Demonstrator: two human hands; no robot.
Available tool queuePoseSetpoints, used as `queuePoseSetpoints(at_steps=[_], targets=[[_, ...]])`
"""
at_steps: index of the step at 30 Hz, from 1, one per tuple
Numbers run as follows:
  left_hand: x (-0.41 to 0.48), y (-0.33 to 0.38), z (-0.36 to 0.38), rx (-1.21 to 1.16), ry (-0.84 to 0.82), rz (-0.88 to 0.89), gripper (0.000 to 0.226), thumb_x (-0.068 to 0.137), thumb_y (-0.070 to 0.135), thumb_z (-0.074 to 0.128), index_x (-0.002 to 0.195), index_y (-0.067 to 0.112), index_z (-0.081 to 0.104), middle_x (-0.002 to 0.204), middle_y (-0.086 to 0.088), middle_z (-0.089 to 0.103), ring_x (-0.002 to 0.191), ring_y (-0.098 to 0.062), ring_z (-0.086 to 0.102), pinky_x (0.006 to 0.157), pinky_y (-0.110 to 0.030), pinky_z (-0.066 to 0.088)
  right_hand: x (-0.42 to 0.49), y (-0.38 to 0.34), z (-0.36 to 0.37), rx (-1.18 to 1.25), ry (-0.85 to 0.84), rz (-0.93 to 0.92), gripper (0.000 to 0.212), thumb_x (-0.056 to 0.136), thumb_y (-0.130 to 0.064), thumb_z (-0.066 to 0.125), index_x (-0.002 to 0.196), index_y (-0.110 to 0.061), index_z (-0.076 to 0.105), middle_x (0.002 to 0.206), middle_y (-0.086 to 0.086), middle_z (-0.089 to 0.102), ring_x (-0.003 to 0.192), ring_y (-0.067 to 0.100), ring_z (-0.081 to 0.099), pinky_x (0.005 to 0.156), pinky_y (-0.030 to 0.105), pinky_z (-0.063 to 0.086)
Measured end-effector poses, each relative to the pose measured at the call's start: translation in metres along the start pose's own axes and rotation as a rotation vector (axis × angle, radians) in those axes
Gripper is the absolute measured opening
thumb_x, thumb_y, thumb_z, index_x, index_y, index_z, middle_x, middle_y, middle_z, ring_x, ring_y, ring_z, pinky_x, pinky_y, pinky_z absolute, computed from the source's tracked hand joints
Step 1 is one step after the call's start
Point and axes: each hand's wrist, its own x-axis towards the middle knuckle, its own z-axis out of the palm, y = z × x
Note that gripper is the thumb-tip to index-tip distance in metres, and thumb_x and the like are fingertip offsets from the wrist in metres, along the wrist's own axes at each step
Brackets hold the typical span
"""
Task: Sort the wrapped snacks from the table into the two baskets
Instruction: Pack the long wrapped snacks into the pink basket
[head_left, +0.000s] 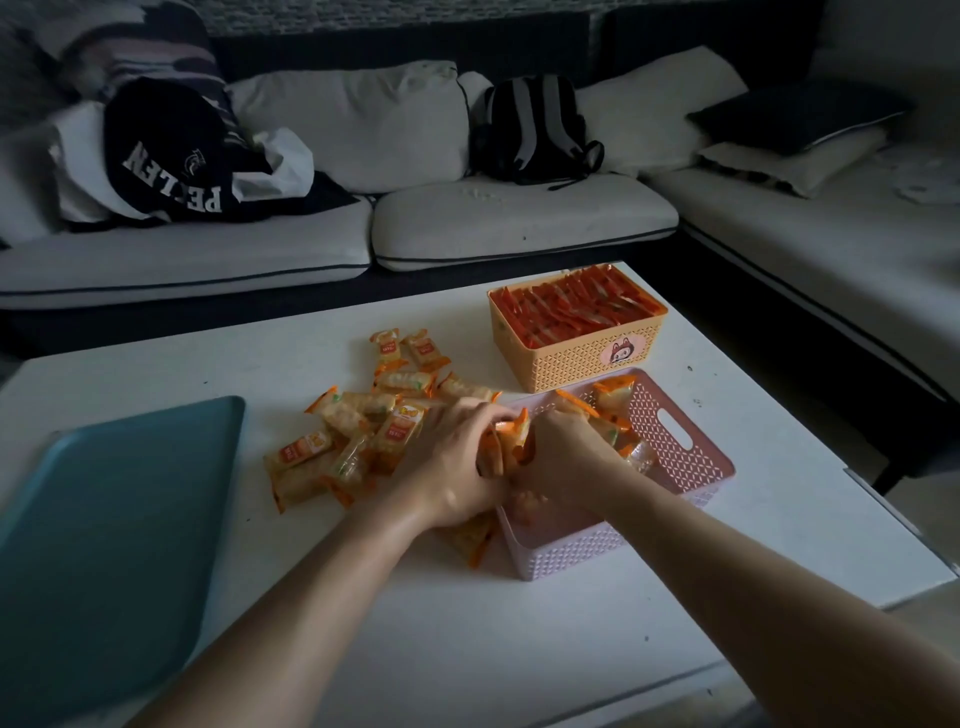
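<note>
**Snacks (337, 447) heaped on the counter (467, 649)**

We have both hands together at the left rim of the pink basket (691, 457), which sits by the counter's right edge. Our left hand (457, 467) comes in from the heap's side, its fingers curled round a bunch (511, 436) of orange-ended packets. Our right hand (563, 457) reaches over the basket's inside, its fingers curled against the same bunch from the other side. The two hands touch just below it.

A few packets of the same kind lie in the pink basket's far end. One more lies on the counter against the basket's left wall, under our left wrist. The heap spreads over the counter's middle, just left of our hands, with two packets a little apart toward the far edge.

An orange basket (576, 364) stands toward the far right corner, just behind the pink one, packed with red packets (571, 306) set on edge. A teal tray (114, 519) lies along the left edge, well apart from the heap. Beyond the far edge runs a sofa (519, 218) with a backpack (535, 130) on it.
</note>
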Motion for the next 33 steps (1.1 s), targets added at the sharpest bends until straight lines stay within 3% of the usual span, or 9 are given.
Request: queuePoseSetpoints(at_steps=[3,5,11,13,17,23,27,31,33], targets=[[-0.001,0.001,0.000,0.010,-0.063,-0.054,0.082,0.055,0.068,0.054,0.129,0.035,0.057,0.134,0.006,0.049,0.127,-0.022,0.041,0.109,-0.034,0.034,0.001,0.003,0.003,0.097,-0.017,0.040,0.008,0.081,-0.015,0.071,0.076,-0.008,0.073,0.075,0.007,0.074,0.072,0.018,0.071,0.069,0.026,0.056],[0.004,0.003,-0.002,0.023,-0.101,-0.083,0.073,0.059,0.059,0.061,0.130,0.040,0.056,0.134,0.007,0.047,0.128,-0.025,0.040,0.108,-0.035,0.033,0.002,0.009,0.004,0.193,-0.038,0.121,0.021,0.079,-0.018,0.074,0.060,-0.016,0.067,0.059,-0.004,0.066,0.056,0.008,0.062,0.054,0.015,0.048],[0.011,0.007,0.004,0.094,-0.155,-0.090,0.062,0.068,0.063,0.067,0.127,0.051,0.052,0.132,0.010,0.043,0.124,-0.027,0.040,0.105,-0.040,0.038,0.005,0.025,-0.001,0.646,-0.170,0.276,0.011,0.079,-0.001,0.072,0.088,0.001,0.076,0.084,0.022,0.075,0.083,0.034,0.075,0.075,0.043,0.062],[0.010,0.006,0.008,0.115,-0.103,-0.085,0.059,0.071,0.055,0.069,0.128,0.051,0.055,0.129,0.011,0.045,0.122,-0.025,0.042,0.102,-0.040,0.042,0.009,0.032,-0.007,0.558,-0.025,0.285,0.012,0.081,-0.006,0.067,0.086,-0.005,0.077,0.083,0.016,0.075,0.080,0.033,0.074,0.071,0.044,0.062],[0.007,0.009,0.011,0.183,-0.048,-0.069,0.037,0.073,0.045,0.068,0.109,0.042,0.061,0.129,0.007,0.047,0.123,-0.024,0.040,0.103,-0.040,0.041,0.018,0.047,-0.022,-0.021,0.327,0.265,0.011,0.088,-0.020,0.065,0.099,-0.017,0.064,0.089,-0.002,0.063,0.075,0.017,0.057,0.058,0.027,0.043],[0.009,0.010,0.010,0.318,-0.111,-0.058,0.044,0.078,0.052,0.065,0.116,0.031,0.057,0.136,0.005,0.044,0.124,-0.025,0.038,0.104,-0.041,0.039,0.031,0.048,-0.003,-0.235,0.210,0.278,0.021,0.095,-0.033,0.059,0.107,-0.019,0.051,0.092,0.002,0.064,0.076,0.020,0.060,0.062,0.033,0.050],[0.010,0.011,0.009,0.337,-0.131,-0.056,0.049,0.075,0.054,0.067,0.116,0.030,0.058,0.138,0.004,0.045,0.128,-0.027,0.041,0.106,-0.042,0.040,0.026,0.046,-0.016,-0.293,0.157,0.237,0.005,0.089,-0.017,0.062,0.093,-0.017,0.063,0.092,0.003,0.068,0.074,0.020,0.062,0.059,0.031,0.051],[0.009,0.014,0.009,0.283,-0.122,-0.092,0.030,0.072,0.044,0.066,0.100,0.037,0.058,0.137,0.009,0.047,0.126,-0.023,0.044,0.106,-0.039,0.040,0.013,0.049,-0.051,-0.237,0.164,0.092,0.026,0.088,-0.016,0.072,0.109,-0.030,0.071,0.106,-0.009,0.065,0.092,0.015,0.063,0.073,0.028,0.056],[0.009,0.015,0.009,0.293,-0.141,-0.109,0.034,0.074,0.043,0.063,0.106,0.035,0.057,0.139,0.006,0.047,0.127,-0.025,0.044,0.106,-0.040,0.040,0.004,0.046,-0.068,-0.154,0.093,-0.033,0.026,0.088,-0.015,0.074,0.109,-0.031,0.073,0.108,-0.012,0.057,0.095,0.012,0.060,0.071,0.022,0.052]])
